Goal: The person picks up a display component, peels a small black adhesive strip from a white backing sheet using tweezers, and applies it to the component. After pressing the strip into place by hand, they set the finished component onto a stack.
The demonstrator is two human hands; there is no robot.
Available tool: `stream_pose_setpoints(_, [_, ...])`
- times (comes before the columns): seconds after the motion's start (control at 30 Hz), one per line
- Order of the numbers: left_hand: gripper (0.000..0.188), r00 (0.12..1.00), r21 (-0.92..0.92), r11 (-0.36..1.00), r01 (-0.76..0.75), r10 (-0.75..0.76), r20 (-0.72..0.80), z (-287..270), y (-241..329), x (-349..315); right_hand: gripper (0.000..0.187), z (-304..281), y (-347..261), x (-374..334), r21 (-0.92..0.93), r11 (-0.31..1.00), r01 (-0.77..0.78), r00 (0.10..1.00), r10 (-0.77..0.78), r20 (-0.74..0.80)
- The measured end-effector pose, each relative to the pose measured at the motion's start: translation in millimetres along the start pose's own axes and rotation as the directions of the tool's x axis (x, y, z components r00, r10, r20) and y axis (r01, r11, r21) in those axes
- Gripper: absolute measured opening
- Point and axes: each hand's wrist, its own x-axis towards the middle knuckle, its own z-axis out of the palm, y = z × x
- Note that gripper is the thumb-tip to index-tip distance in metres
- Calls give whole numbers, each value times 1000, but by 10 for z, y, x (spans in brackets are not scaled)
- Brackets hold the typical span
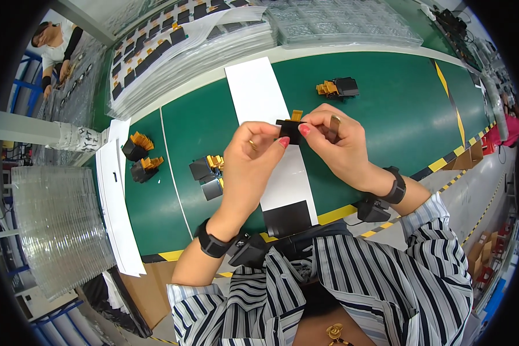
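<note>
Above the white paper strip (254,86), I hold a small black display panel (290,134) with an orange flex cable sticking up from its far edge. My left hand (249,161) pinches its left side between thumb and fingers. At its right upper corner, my right hand (343,144) is closed, thumb against the panel. Left of my left wrist lie more black panels with orange cables (202,170). Two further stacks of such panels (137,149) sit at the table's left. Another stack (346,87) lies beyond my right hand. A black sheet (288,219) covers the strip's near end.
The green table (386,127) has yellow-black tape along its edge. Behind it are piled white sheets bearing many panels (167,55) and clear plastic trays (346,23). More clear trays (57,219) stand at left, near a white post (34,130). Another person (57,43) works at upper left.
</note>
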Motion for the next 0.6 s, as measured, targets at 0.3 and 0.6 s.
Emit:
stream_pose_setpoints(0.3, [15,865,680,630,-376,501,14,-8,37,-38,3,23,3,-3,-121,980,161,987,-159,20])
stream_pose_setpoints(0.6, [12,986,237,960,-146,160,-41,23,27,-30,5,39,-36,-15,-22,1000,-22,995,24,95])
